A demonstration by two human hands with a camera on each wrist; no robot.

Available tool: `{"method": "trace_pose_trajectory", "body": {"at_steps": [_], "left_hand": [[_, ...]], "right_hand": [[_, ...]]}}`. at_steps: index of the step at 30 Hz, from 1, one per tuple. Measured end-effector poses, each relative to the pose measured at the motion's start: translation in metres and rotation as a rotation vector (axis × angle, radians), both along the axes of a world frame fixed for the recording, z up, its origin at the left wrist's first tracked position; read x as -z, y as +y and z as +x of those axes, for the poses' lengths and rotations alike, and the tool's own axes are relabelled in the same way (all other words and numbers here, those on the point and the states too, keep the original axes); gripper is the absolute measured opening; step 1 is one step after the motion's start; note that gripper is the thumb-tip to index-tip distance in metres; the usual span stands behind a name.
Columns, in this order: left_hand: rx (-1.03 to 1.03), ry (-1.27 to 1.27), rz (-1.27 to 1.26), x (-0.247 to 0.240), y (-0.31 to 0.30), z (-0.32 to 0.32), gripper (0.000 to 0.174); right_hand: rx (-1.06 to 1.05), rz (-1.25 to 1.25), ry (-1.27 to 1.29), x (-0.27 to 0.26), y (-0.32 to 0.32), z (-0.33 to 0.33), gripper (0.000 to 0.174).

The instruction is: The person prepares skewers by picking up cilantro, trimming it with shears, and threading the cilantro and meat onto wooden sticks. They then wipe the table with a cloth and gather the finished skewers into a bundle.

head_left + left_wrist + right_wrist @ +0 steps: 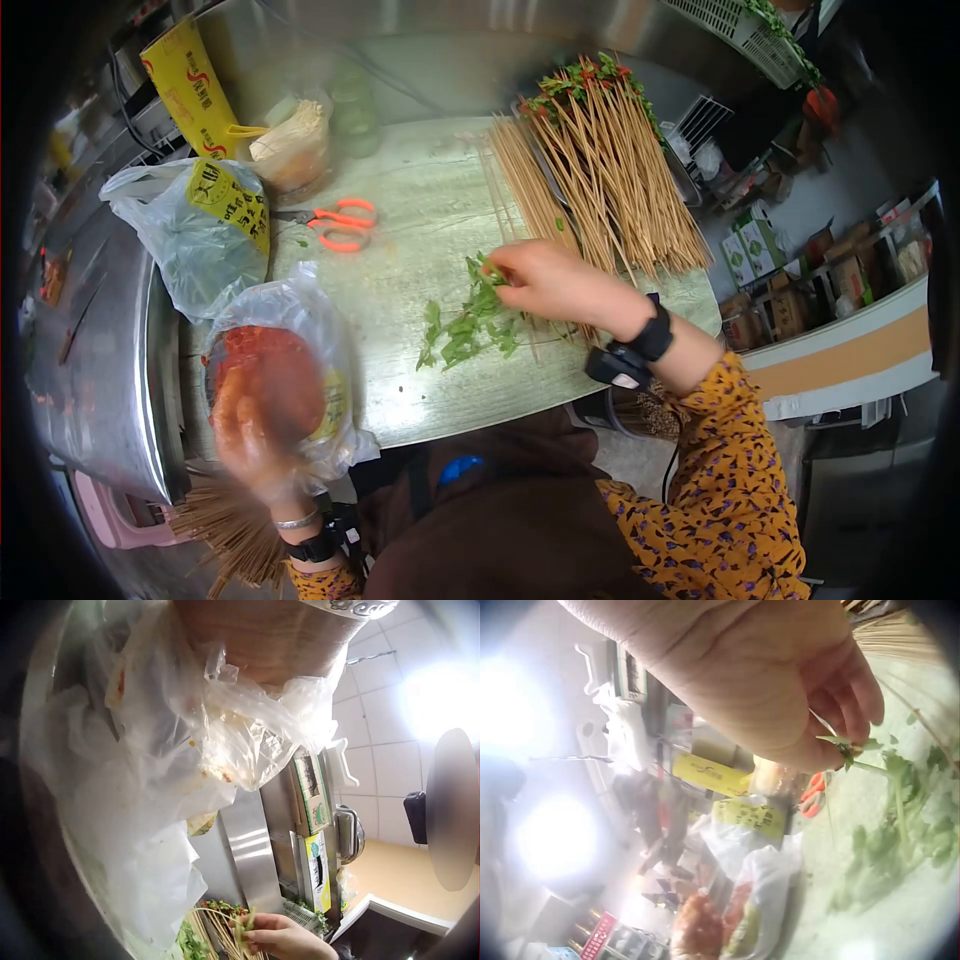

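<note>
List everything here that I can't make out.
- Left hand, fingertips: blurred in the head view; behind crumpled plastic in the left wrist view.
- Red food: a blurred patch veils part of it, head view.
- Labelled bag, contents: cloudy plastic hides them, head view.
- Pale basket: cut off by the top edge, head view.

Orange-handled scissors [321, 217] lie near a yellow box [190, 90].

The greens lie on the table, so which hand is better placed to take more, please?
Probably the right hand: it pinches a sprig right by the greens, while the left hand is at the red food, farther away.
</note>
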State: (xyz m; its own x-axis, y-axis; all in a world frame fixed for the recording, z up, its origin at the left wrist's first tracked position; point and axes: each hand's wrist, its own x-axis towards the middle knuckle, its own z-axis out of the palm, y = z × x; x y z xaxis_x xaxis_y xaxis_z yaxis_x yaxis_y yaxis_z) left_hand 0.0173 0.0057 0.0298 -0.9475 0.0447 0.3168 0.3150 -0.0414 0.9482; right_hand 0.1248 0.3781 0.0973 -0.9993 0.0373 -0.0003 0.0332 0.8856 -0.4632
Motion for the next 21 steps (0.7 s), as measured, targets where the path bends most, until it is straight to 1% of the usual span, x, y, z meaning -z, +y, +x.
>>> {"method": "trace_pose_trajectory", "body": {"at_steps": [1,3,4,6,7,8,11,14,17,20,21], "left_hand": [[-0.003,0.021,-0.014,0.002,-0.001,-0.001,0.040],[-0.009,0.058,-0.045,0.006,-0.003,-0.003,0.040],[0.026,0.075,-0.028,0.009,-0.005,-0.005,0.037],[0.096,0.106,0.006,0.012,-0.010,-0.007,0.033],[0.094,0.097,0.008,0.012,-0.010,-0.008,0.033],[0.092,0.089,0.011,0.011,-0.010,-0.008,0.033],[0.079,0.085,0.001,0.009,-0.010,-0.007,0.033],[0.079,0.096,0.006,0.014,-0.010,-0.008,0.033],[0.084,0.079,0.014,0.011,-0.009,-0.007,0.034],[0.086,0.090,0.017,0.012,-0.011,-0.007,0.033],[0.084,0.104,0.020,0.013,-0.011,-0.007,0.033]], "right_hand": [[-0.019,0.065,0.038,0.019,0.001,-0.009,0.038],[0.047,0.043,0.031,0.047,-0.004,-0.025,0.049],[0.080,0.031,0.024,0.056,-0.007,-0.029,0.054],[0.052,0.105,0.018,0.057,-0.026,-0.025,0.059],[0.038,0.141,0.013,0.055,-0.036,-0.020,0.062],[-0.039,0.121,-0.022,0.050,-0.046,-0.010,0.067],[-0.144,0.207,0.006,0.050,-0.056,0.022,0.069],[-0.179,0.206,0.116,0.060,-0.043,0.047,0.064],[-0.173,0.250,0.160,0.048,-0.044,0.057,0.065],[-0.178,0.372,0.214,0.051,-0.052,0.052,0.061],[-0.191,0.354,0.213,0.057,-0.055,0.049,0.054]]}}
